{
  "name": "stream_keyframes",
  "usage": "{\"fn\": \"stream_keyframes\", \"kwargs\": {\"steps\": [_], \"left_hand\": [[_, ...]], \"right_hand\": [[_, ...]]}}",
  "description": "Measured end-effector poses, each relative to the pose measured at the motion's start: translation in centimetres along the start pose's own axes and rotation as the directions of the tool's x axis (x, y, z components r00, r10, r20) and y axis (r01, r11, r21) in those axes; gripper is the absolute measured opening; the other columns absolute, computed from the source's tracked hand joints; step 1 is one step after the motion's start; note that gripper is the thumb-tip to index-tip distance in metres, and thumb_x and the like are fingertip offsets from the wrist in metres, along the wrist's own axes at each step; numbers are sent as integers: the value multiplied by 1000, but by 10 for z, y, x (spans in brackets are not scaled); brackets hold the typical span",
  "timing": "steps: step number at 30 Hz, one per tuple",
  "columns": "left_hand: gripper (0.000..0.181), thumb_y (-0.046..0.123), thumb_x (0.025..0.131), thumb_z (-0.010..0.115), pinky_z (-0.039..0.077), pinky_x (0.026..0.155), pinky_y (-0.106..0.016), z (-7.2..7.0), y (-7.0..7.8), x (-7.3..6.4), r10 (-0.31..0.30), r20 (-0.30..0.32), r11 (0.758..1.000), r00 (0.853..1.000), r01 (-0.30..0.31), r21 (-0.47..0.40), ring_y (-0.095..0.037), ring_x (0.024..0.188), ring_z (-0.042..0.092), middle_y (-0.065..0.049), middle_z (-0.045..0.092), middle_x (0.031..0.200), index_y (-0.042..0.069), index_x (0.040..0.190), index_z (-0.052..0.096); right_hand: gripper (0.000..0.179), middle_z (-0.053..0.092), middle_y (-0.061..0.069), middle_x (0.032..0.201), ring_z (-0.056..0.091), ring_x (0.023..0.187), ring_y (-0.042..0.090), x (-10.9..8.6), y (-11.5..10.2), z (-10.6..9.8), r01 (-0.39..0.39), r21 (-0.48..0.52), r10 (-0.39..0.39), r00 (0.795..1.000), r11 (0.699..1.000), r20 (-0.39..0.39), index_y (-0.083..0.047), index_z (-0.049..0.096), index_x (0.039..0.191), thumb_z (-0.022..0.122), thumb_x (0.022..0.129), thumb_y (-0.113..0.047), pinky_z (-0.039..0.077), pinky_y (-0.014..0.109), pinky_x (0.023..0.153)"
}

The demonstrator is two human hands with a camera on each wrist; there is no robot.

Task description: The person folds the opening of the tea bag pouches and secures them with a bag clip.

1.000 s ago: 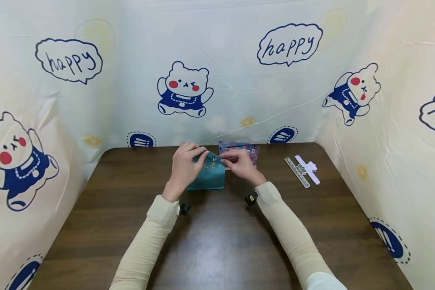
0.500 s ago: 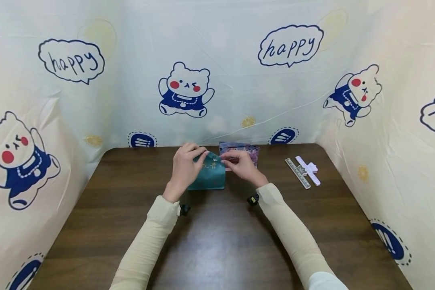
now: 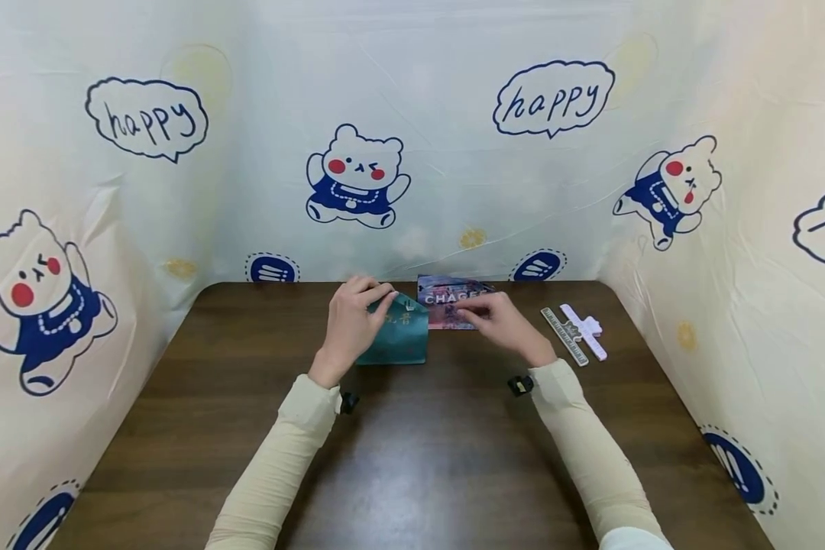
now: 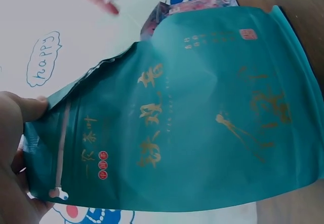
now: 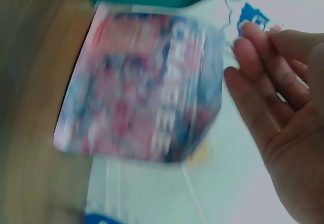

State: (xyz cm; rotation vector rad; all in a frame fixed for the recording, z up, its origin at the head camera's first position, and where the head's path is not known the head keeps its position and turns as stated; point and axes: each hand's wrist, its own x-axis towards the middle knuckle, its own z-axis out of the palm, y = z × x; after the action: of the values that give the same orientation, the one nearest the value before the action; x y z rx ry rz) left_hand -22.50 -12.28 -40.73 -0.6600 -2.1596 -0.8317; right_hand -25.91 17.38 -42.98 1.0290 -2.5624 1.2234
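Observation:
My left hand (image 3: 353, 321) pinches the top of a teal tea pouch (image 3: 395, 344) at its left end. Gold characters cover the pouch front in the left wrist view, where the thumb (image 4: 35, 107) lies along the top edge and a pale strip crosses just below it. At its right end the top edge gapes a little. My right hand (image 3: 505, 321) is off the pouch, fingers loosely bent and holding nothing. Behind that hand stands a pink and purple CHAGEE pouch (image 5: 136, 87), blurred in the right wrist view and partly covered by the fingers in the head view.
Two bag clips lie on the brown table (image 3: 412, 458) at the right: a grey one (image 3: 565, 336) and a white one (image 3: 584, 330). A printed cloth (image 3: 454, 206) with bears hangs round the back and sides of the table.
My right hand has let go of the teal pouch's right top corner and moved right, uncovering more of the CHAGEE pouch. The left hand keeps its pinch.

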Motion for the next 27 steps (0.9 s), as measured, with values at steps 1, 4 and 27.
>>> {"fn": "stream_keyframes", "kwargs": {"steps": [1, 4, 27], "left_hand": [[20, 16, 91, 79, 51, 71, -39, 0, -1, -1, 4, -4, 1000, 1000, -4, 0, -25, 78, 59, -9, 70, 85, 4, 106, 80], [20, 15, 90, 79, 50, 70, -39, 1, -3, -3, 15, -13, 1000, 1000, -15, 9, -24, 76, 59, -8, 70, 85, 4, 106, 80], [19, 14, 89, 80, 49, 69, -37, 2, -5, -5, 36, -27, 999, 999, -36, -30, -24, 78, 58, -9, 68, 87, 4, 105, 81]], "right_hand": [[20, 77, 15, 103, 67, 76, 15, -5, 3, -5, -16, -22, 16, 1000, 1000, -5, -3, 77, 114, 68, 97, -4, 56, 28, 67], [19, 77, 17, 103, 69, 79, 17, -20, 17, -20, -80, -96, 78, 997, 992, -27, -2, 77, 113, 68, 97, -5, 57, 32, 70], [23, 65, 21, 81, 57, 70, 33, -94, 102, -75, -627, -383, 599, 774, 679, -206, 10, 67, 98, 65, 88, -11, 47, 44, 64]]}}
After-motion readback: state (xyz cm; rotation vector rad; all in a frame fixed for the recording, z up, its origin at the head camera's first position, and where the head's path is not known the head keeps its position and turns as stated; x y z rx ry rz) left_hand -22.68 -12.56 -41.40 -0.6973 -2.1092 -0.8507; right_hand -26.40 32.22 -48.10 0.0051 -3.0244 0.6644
